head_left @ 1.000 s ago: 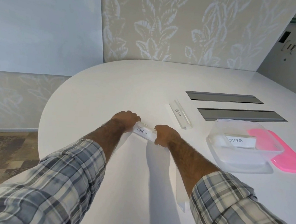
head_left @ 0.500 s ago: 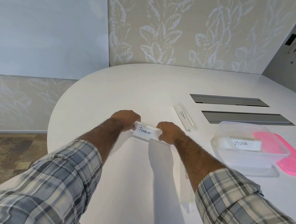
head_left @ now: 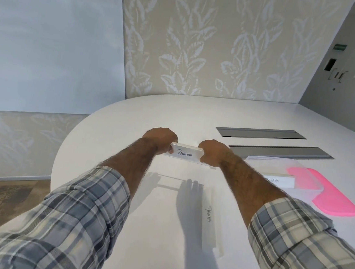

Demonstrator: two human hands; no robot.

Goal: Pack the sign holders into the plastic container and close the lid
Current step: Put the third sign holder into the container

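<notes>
sign holder (head_left: 185,155): clear acrylic | lid (head_left: 332,194): glossy pink plastic | table (head_left: 130,116): matt white

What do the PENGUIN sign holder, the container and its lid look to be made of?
PENGUIN sign holder: clear, glossy acrylic by the look; see-through edges around a white paper insert. Container: thin translucent plastic; the pink lid shows through its wall. Lid: opaque bright pink plastic, apparently smooth, possibly flexible; cannot confirm.

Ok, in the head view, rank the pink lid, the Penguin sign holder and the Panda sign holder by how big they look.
1. Pink lid, largest, though the container hides part of it.
2. and 3. Panda sign holder and Penguin sign holder: unsure. Panda looks longer, but it lies nearer the camera, and both hands cover Penguin's ends.
</notes>
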